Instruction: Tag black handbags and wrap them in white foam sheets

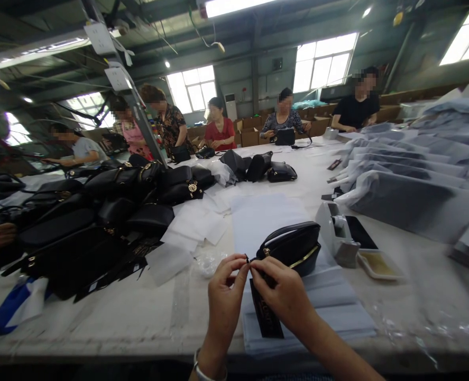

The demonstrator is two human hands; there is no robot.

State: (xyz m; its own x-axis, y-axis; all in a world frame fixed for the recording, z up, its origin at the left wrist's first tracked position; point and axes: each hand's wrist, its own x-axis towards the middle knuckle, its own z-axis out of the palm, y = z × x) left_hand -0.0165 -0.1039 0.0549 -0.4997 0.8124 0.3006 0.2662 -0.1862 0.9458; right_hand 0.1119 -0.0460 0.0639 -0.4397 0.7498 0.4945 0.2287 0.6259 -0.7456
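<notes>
A small black bag with a gold zipper and a top handle lies on pale sheets in front of me. My left hand and my right hand meet at the bag's left side. Both pinch a thin black cord between thumb and fingertips. Below my right hand a black tag with lettering hangs over the sheets, partly covered by the hand.
Black bags are piled at the left, with white paper beside them. A tape dispenser and a small dish stand at the right, before wrapped grey items. Several people work across the table.
</notes>
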